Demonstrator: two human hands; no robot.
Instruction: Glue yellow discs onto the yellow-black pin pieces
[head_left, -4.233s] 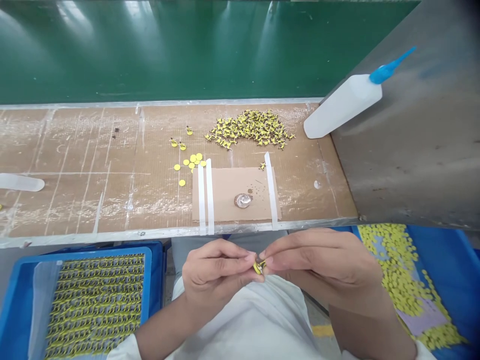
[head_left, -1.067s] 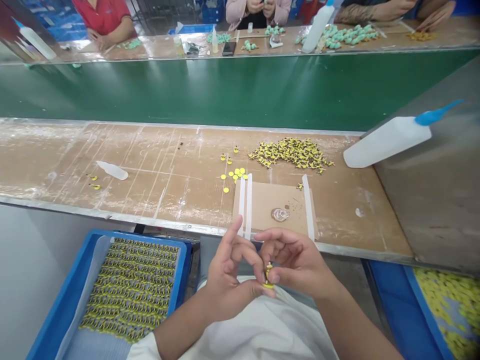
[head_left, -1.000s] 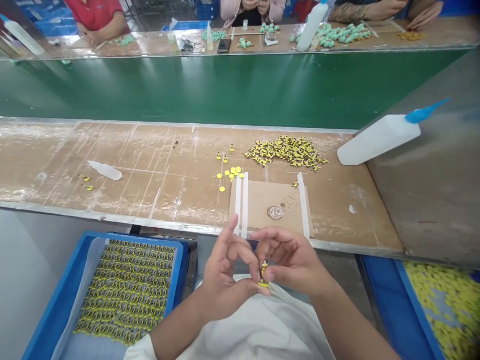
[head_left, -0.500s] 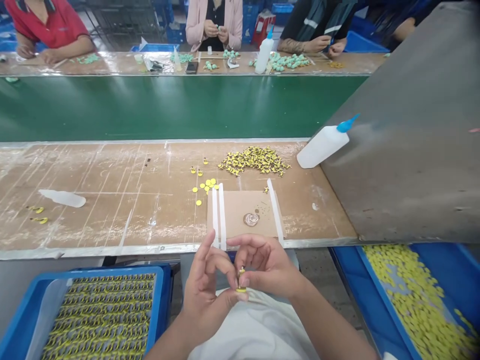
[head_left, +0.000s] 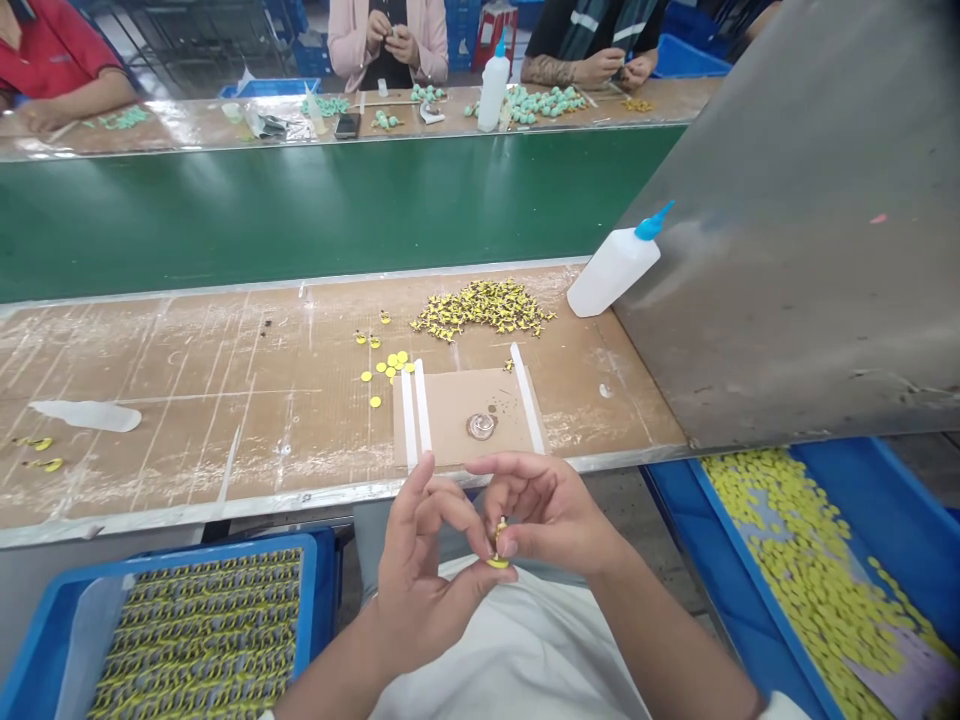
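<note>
A tiny yellow-and-dark figurine [head_left: 501, 540] on a round yellow base stands upright between my two hands, above my lap. My left hand [head_left: 431, 570] pinches the base between thumb and forefinger. My right hand [head_left: 544, 520] grips the upper part of the figurine with thumb and fingertips. Just beyond the hands lies a cardboard sheet [head_left: 457, 400] with white tape strips, bearing a small round blob of glue-like stuff [head_left: 481, 426]. Loose yellow discs [head_left: 376, 402] and a heap of small yellow-and-dark figures [head_left: 484, 308] are behind it.
A white bottle with a blue nozzle [head_left: 615, 270] leans against the grey metal panel [head_left: 787, 240]. At lower left, a blue tray [head_left: 307, 590] holds rows of figurines; at lower right, another blue bin [head_left: 847, 480] holds yellow discs. Co-workers sit beyond the green belt [head_left: 300, 210].
The view has shifted right, so the bench appears further left. Both hands still hold the figurine, which looks slightly higher and further right in the picture.
</note>
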